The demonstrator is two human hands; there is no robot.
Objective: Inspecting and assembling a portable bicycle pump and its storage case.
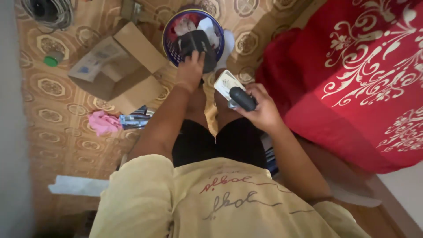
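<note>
My left hand (190, 67) reaches down to a blue plastic basket (168, 42) on the floor and grips a black object (197, 44) at its rim. White and red scraps lie inside the basket. My right hand (260, 105) is held up near my knees, closed around a black rounded object (243, 98) together with a pale flat packet (225, 83). My legs in black shorts and my yellow shirt fill the lower middle of the view.
An open cardboard box (116, 68) lies left of the basket. A pink cloth (103, 122) and a dark flat item (134, 120) lie below it. A green lid (53, 58) and coiled cable (46, 11) sit far left. A red patterned bedcover (361, 79) fills the right.
</note>
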